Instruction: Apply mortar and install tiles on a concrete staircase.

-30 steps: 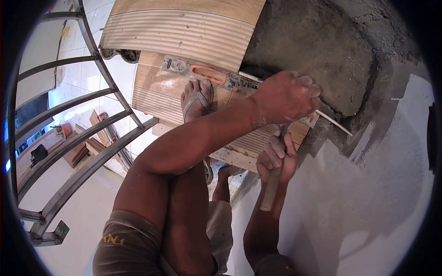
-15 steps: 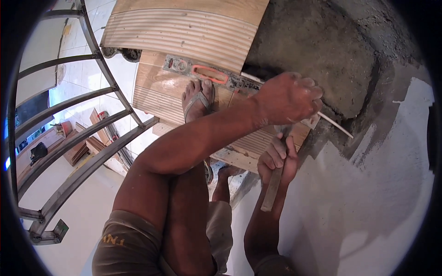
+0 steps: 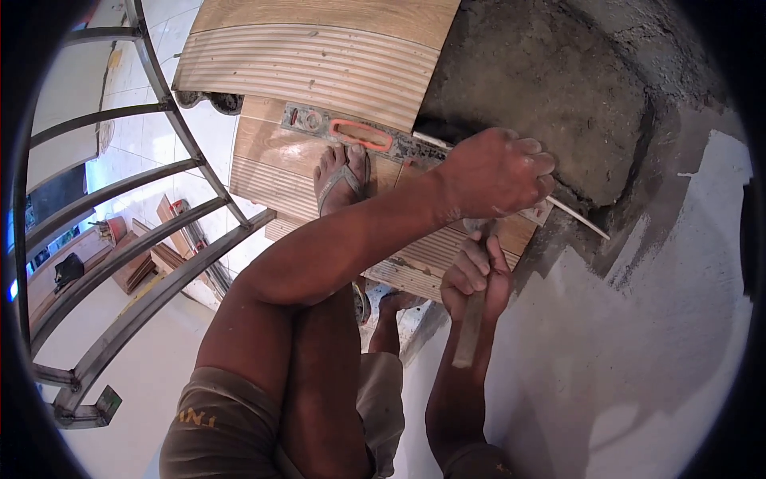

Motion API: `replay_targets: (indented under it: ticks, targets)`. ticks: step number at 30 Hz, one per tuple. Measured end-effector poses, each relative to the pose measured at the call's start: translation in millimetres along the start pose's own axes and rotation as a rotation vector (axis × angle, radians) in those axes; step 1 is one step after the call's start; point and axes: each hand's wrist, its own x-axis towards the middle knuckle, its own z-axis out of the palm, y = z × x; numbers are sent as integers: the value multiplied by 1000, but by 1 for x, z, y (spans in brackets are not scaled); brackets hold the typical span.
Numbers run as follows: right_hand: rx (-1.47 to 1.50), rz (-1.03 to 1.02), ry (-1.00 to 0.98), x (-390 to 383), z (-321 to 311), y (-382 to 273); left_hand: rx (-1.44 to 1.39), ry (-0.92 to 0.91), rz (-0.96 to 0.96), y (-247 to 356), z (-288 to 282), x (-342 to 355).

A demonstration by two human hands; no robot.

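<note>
My left hand (image 3: 499, 172) is a closed fist over a thin pale strip (image 3: 581, 215) at the edge of the steps; what its fingers hold, if anything, is hidden. Below it, my right hand (image 3: 477, 279) grips a long, flat, dusty grey bar (image 3: 467, 339), whose upper end reaches up beneath my left hand. A grimy spirit level (image 3: 307, 120) with an orange-rimmed opening lies across the wood-look step tiles (image 3: 271, 132) behind my left hand, with its middle partly hidden by that hand.
A sandalled foot (image 3: 335, 180) stands on the tiled step. A ribbed tile tread (image 3: 311, 64) lies above, beside rough dark cement (image 3: 542, 72). A metal railing (image 3: 167, 247) runs down the left, with planks (image 3: 136, 267) beyond it. A painted wall (image 3: 638, 335) fills the right.
Very little differs. My left fist has shifted slightly along the pale strip, and my right hand with the bar stays nearly in the same place.
</note>
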Motion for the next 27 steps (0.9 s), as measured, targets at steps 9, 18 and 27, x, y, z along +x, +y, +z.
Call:
replay_targets:
  ticks: [9,18,27]
  targets:
    - [0,-6,-19,-3,-7,2,-43,-13,0,-3,0,1]
    - [63,13,-10,8,-10,-4,-28,76,24,-2,0,0]
    - [30,33,-102,8,-7,-9,-66,110,17,-3,1,-1]
